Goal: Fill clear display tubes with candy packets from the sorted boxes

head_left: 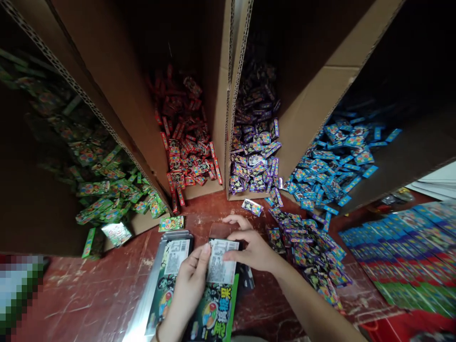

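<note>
My left hand (195, 271) grips a black-and-green candy bag (217, 304) by its left edge, with the thumb on the white printed label (221, 266). At the bag's upper right is my right hand (249, 244), its thumb against the label and its fingers curled about the clear plastic top (220, 230). The bag lies tilted toward me. Just left of it rests a stack of similar flat bags (160, 289) with white labels. My right hand partly covers the upper edge, so what lies behind the fingers is hidden.
Open cardboard boxes hold small green packets (117, 190), red packets (192, 156), purple packets (254, 161) and blue packets (327, 166). Loose purple packets (306, 247) are heaped right of my right hand. Rows of filled multicoloured packs (409, 247) lie far right on the red floor (96, 289).
</note>
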### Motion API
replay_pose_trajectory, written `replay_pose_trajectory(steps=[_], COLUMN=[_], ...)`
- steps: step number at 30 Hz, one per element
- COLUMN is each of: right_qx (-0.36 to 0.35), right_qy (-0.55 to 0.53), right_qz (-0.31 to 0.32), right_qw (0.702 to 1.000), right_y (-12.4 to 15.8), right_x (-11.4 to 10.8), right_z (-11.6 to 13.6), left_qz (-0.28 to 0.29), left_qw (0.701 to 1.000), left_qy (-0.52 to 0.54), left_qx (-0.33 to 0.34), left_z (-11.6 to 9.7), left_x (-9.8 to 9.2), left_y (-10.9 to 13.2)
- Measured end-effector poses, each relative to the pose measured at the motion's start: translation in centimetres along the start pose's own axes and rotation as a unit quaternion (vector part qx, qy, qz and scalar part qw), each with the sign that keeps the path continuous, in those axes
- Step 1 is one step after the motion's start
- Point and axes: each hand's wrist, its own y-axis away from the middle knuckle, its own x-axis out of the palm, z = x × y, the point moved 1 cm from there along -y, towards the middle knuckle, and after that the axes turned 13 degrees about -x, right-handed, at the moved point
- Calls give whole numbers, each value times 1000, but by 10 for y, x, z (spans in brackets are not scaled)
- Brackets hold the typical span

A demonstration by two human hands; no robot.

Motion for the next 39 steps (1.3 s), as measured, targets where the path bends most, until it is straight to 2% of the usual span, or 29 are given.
replay_pose_trajectory(steps=[2, 4, 6, 8, 10, 13, 16, 18, 21, 24, 28, 30, 32, 34, 37, 39], right_qx=[12, 60, 121, 155, 171, 183, 157, 125, 120, 134, 73, 42, 27, 38, 97, 122], right_qy=[0, 37, 88, 103, 84, 30, -72, -164, -235, -199, -102, -93, -93, -86, -75, -86], right_qz=[-24, -111, -209, -243, -238, -213, -209, -226, -192, -88, 34, 77, 95, 35, -127, -166], right_qw=[1000, 991, 966, 952, 952, 959, 963, 952, 945, 967, 992, 992, 991, 995, 984, 975], right_y=[-3, -6, -9, -13, -15, -18, -22, -27, -30, -24, -11, -7, -6, -11, -31, -55], right_x=[-7, -22, -42, -59, -67, -60, -36, -15, 9, 16, 15, 20, 24, 25, 30, 46], right_z=[-12, -38, -72, -103, -120, -111, -71, -44, -25, -27, -29, -26, -26, -34, -60, -79], left_qz=[-15, -48, -73, -68, -52, -50, -58, -56, -43, -26, -45, -42, -26, -18, -36, -51], left_qw=[1000, 999, 996, 996, 997, 998, 997, 996, 997, 999, 998, 999, 998, 995, 985, 978], left_qy=[1, 6, 21, 38, 42, 25, -17, -37, -20, -3, -10, 13, 53, 99, 163, 193], left_qx=[-5, -17, -37, -45, -30, 9, 39, 55, 65, 44, 35, 26, 11, -6, -38, -54], left_z=[6, 14, 20, 24, 24, 22, 21, 20, 21, 24, 32, 35, 39, 41, 42, 42], left_x=[-2, -6, -12, -18, -22, -25, -20, -15, -8, -6, -7, -10, -15, -22, -33, -38], left_y=[2, 4, 5, 5, 3, 2, 2, 2, 3, 6, 7, 6, 5, 4, 4, 4])
